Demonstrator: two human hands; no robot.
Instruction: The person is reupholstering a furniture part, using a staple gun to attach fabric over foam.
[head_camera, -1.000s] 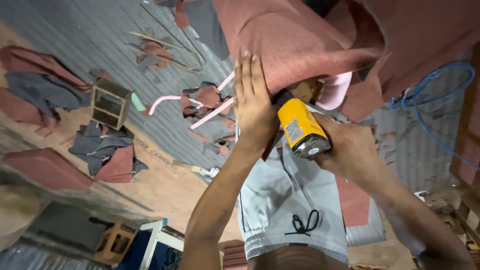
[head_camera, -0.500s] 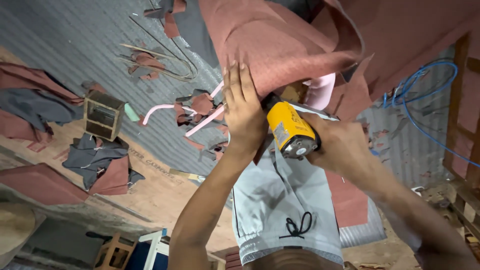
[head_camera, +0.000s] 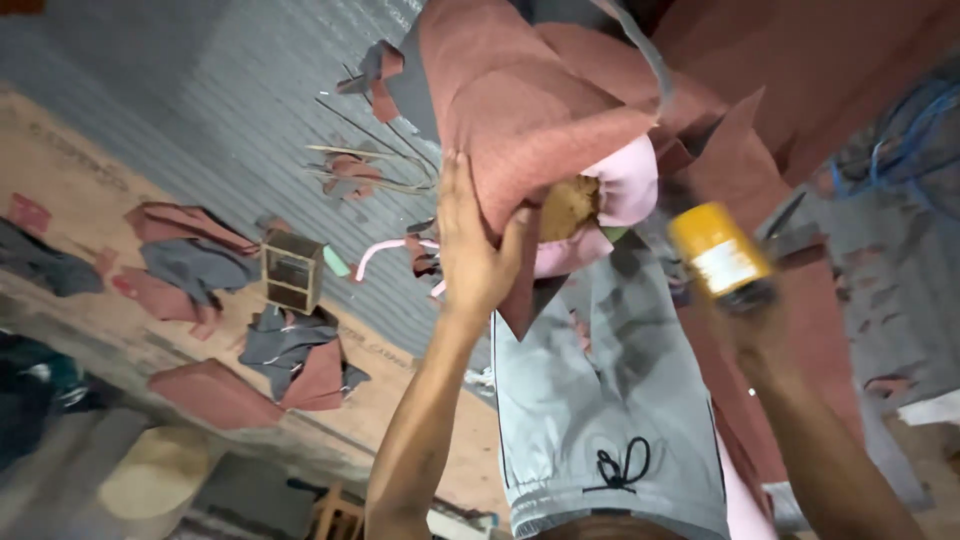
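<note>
The right hand (head_camera: 745, 320), clamped on the yellow cylindrical tool (head_camera: 718, 250), has drawn clear; left hand (head_camera: 475, 250) should keep pinching the reddish-brown felt sheet (head_camera: 520, 110) flat against the pink foam form (head_camera: 620, 185).

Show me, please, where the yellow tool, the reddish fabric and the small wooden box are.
Yellow tool (head_camera: 718, 250), head view, on its yellow body.
Reddish fabric (head_camera: 520, 110), head view, on its broad folded face.
Wooden box (head_camera: 291, 272), head view, on its open front.
</note>
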